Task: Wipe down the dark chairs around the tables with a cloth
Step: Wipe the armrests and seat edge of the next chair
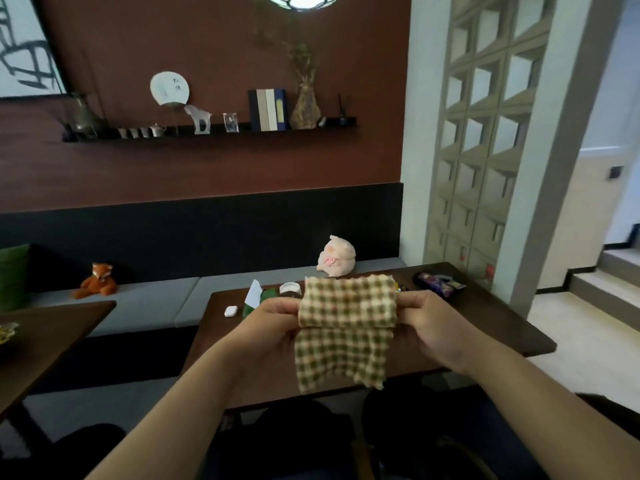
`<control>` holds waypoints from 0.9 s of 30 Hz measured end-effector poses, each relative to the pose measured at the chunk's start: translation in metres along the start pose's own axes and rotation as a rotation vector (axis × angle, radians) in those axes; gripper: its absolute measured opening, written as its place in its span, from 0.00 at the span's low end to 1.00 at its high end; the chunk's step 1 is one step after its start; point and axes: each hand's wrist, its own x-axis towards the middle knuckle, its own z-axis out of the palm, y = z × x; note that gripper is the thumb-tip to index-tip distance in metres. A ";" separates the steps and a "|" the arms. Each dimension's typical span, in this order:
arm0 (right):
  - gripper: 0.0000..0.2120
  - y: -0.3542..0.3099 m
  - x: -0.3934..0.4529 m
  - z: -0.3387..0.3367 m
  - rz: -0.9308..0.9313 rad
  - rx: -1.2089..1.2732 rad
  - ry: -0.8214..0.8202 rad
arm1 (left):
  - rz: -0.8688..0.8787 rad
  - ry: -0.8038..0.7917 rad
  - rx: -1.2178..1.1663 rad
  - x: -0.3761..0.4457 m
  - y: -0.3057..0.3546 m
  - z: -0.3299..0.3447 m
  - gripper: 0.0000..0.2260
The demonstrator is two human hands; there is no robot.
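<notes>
From the head view, the left hand [273,320] and right hand [427,318] pinch the side edges of a checked cloth [346,327], folded over and held above the near edge of a dark table [485,317]. This looks like readying the cloth; no wiping has begun. Next, the folded cloth must go down to the dark chairs [304,441], dim shapes at the bottom. A jar [290,289] sits behind the cloth, its contents not visible.

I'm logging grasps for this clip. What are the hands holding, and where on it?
Both hold the checkered cloth: the left hand grips its left edge, the right hand its right edge, along the fold.
</notes>
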 end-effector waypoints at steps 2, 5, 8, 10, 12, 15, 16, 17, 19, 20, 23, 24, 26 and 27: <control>0.18 -0.011 -0.004 0.004 -0.139 -0.464 -0.003 | 0.086 0.022 0.253 0.003 -0.002 -0.010 0.11; 0.16 -0.016 -0.008 0.013 -0.266 -0.759 0.008 | 0.281 0.089 0.587 0.007 -0.006 -0.016 0.19; 0.08 -0.010 -0.011 0.026 -0.381 -0.663 0.180 | 0.373 0.175 0.567 0.008 -0.013 -0.020 0.21; 0.05 0.002 -0.009 0.028 -0.392 -0.645 0.371 | 0.310 0.267 0.343 0.008 -0.029 -0.020 0.20; 0.09 0.022 -0.008 0.026 -0.279 -0.666 0.491 | 0.195 0.291 0.142 0.008 -0.056 -0.014 0.14; 0.25 0.060 -0.013 0.017 -0.022 -0.621 0.573 | 0.044 0.287 0.038 0.003 -0.108 -0.005 0.05; 0.27 0.072 -0.016 0.013 0.038 -0.603 0.616 | -0.003 0.281 0.017 0.001 -0.124 -0.003 0.04; 0.26 0.084 -0.019 0.010 0.076 -0.598 0.660 | -0.051 0.273 0.000 0.000 -0.139 -0.002 0.05; 0.17 0.110 -0.029 0.006 0.101 -0.636 0.714 | -0.142 0.262 -0.023 -0.004 -0.168 0.003 0.07; 0.13 0.123 -0.035 0.007 0.089 -0.664 0.734 | -0.179 0.258 -0.027 -0.005 -0.181 0.006 0.08; 0.13 0.167 -0.054 0.019 0.011 -0.752 0.727 | -0.310 0.265 -0.009 -0.013 -0.224 0.011 0.08; 0.14 0.183 -0.059 0.025 -0.006 -0.777 0.701 | -0.353 0.258 0.017 -0.016 -0.239 0.011 0.08; 0.14 0.222 -0.067 0.037 0.032 -0.771 0.647 | -0.417 0.222 0.150 -0.025 -0.275 0.009 0.08; 0.13 0.242 -0.070 0.044 0.112 -0.736 0.625 | -0.429 0.197 0.273 -0.030 -0.293 0.006 0.09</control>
